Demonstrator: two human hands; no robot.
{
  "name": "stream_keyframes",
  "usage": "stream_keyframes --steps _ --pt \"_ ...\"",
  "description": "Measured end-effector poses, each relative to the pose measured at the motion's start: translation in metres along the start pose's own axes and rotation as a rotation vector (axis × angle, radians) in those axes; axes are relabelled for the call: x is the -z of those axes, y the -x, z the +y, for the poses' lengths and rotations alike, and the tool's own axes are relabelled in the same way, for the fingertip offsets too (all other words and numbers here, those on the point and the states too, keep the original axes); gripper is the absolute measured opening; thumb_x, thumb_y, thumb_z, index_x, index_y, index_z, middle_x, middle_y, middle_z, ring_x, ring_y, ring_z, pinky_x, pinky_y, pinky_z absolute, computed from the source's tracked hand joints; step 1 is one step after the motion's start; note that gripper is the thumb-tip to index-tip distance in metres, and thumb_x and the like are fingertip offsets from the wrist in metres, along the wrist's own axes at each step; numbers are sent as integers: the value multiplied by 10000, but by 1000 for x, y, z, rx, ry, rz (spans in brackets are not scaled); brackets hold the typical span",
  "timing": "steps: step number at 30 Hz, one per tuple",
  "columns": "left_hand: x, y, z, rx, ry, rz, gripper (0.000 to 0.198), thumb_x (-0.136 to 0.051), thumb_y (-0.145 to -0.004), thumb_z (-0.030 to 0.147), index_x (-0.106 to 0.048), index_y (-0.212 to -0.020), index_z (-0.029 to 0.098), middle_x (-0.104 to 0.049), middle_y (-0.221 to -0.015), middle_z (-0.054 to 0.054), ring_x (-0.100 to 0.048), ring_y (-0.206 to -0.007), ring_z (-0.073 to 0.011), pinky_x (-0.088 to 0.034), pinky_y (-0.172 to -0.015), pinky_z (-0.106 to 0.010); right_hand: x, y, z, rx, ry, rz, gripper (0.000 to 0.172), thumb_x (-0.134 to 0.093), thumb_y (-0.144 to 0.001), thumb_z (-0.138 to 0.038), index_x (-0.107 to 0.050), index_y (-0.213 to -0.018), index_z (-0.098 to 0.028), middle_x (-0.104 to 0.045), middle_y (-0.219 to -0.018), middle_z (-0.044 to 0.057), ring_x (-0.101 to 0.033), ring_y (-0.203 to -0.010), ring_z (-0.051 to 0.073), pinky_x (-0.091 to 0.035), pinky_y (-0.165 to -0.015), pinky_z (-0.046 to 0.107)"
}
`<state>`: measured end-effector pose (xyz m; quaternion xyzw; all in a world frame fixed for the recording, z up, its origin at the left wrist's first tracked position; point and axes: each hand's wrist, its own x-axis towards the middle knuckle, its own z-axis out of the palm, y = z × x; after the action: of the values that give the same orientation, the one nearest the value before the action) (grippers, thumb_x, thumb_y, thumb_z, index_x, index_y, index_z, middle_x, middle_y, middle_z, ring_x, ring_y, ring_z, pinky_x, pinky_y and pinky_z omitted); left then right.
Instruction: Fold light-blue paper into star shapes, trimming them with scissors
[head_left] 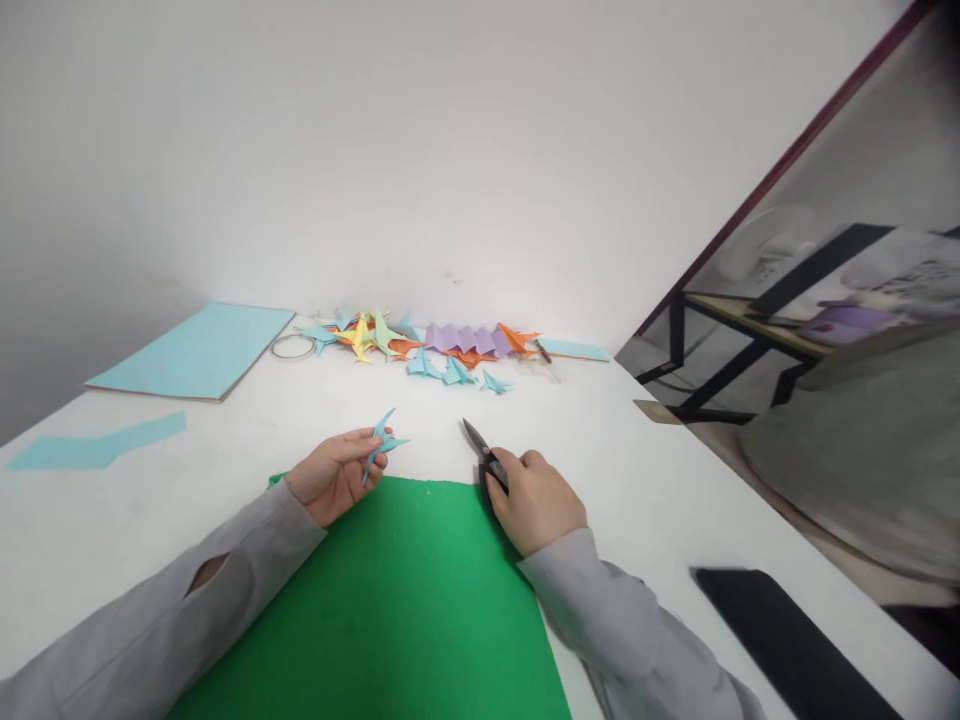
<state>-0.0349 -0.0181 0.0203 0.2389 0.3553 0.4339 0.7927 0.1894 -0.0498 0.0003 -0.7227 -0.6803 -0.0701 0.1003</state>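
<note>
Between the thumb and fingers of my left hand (339, 474) is a small folded light-blue paper piece (385, 440) with pointed ends. My right hand (538, 500) is closed round the handles of black scissors (477, 440), whose blades look closed and point away to the upper left over the white table. Both hands are near the far edge of a green mat (397, 600), the left at its left corner and the right at its right corner.
Folded paper figures (367, 335) and pleated purple paper (466, 341) lie by the wall. Blue sheets (199, 350) and a cut blue scrap (97, 445) are at left, with a wire coil (293, 346). A black flat object (780, 640) lies at right.
</note>
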Motion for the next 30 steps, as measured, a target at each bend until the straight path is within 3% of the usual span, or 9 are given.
stream_keyframes --steps 3,5,8,11,15,21,30 --pt "-5 2 -3 43 54 -34 108 -524 -765 46 -603 -837 65 -555 -705 -37 -536 -553 -49 -456 -465 -116 -1 0 -2 55 -20 81 232 -523 -768 -245 -635 -958 -174 -578 -868 128 -548 -764 247 -345 -615 320" --pt "-9 4 -6 70 84 -57 113 -505 -781 51 -596 -847 60 -554 -703 -38 -524 -539 -43 -446 -458 -119 -4 0 -4 105 -159 118 260 -521 -746 -167 -632 -981 -165 -587 -919 124 -542 -824 247 -369 -678 336" --pt "-14 7 -11 98 135 -80 123 -477 -810 76 -590 -854 58 -564 -730 -45 -504 -521 -31 -427 -447 -116 -7 1 -11 196 -496 128 242 -503 -721 -104 -647 -906 -163 -615 -891 91 -551 -857 222 -398 -756 344" --pt "-20 8 -17 90 137 -95 112 -481 -812 87 -585 -849 64 -566 -722 -44 -509 -522 -38 -425 -451 -123 -3 2 -25 228 -886 212 176 -529 -761 -241 -643 -862 -152 -625 -878 93 -572 -835 201 -435 -761 339" --pt "-30 7 -25 101 133 -115 122 -459 -829 102 -579 -836 79 -570 -696 -36 -513 -516 -41 -429 -462 -127 4 2 -42 113 -1319 81 218 -611 -700 -282 -648 -866 -146 -663 -775 71 -612 -698 171 -479 -663 297" --pt "-38 7 -34 112 168 -101 164 -425 -848 121 -578 -813 74 -576 -675 -42 -505 -496 -39 -420 -449 -126 0 -1 -42 87 -1586 -4 138 -662 -639 -254 -666 -734 -154 -684 -714 55 -624 -667 173 -491 -672 309" --pt "-30 4 -39 109 76 -134 140 -491 -808 124 -620 -801 70 -562 -662 -28 -454 -462 -26 -382 -410 -126 -1 3 -37 88 -1546 -86 134 -651 -639 -247 -677 -740 -162 -680 -688 32 -605 -630 151 -482 -625 283"
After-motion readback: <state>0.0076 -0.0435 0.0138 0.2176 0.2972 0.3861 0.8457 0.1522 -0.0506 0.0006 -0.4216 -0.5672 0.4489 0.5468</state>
